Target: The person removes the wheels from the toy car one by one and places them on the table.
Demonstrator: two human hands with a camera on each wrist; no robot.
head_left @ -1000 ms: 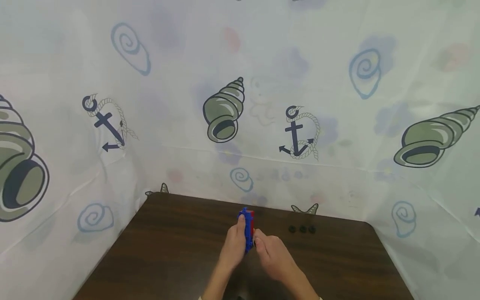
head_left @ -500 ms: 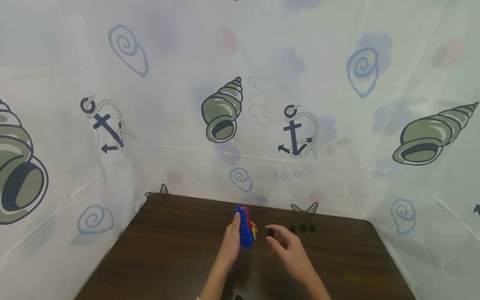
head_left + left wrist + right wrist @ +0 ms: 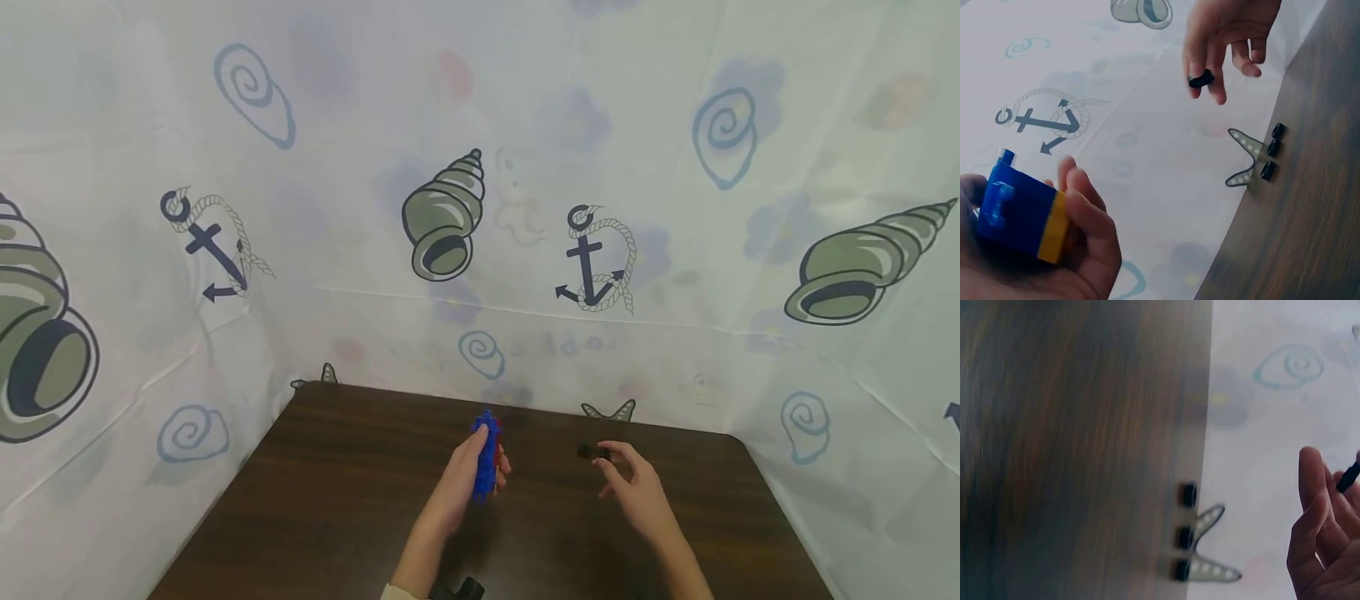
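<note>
The left hand [image 3: 459, 483] grips a blue, red and yellow plastic brick toy [image 3: 486, 457], long axis upright, above the dark wooden table [image 3: 337, 500]. To its right and well apart, the right hand [image 3: 637, 492] pinches a small black wheel [image 3: 1201, 79] near three more black wheels [image 3: 1184, 535] at the table's far edge.

A blue toy block vehicle [image 3: 1016, 212] with a yellow end piece and a bit of red sits gripped in the left hand [image 3: 465, 475], stood roughly upright above the dark surface [image 3: 337, 500]. A small black wheel [image 3: 1201, 79] is pinched in the fingertips of the right hand [image 3: 637, 492], held in the air, well apart from the vehicle.
</note>
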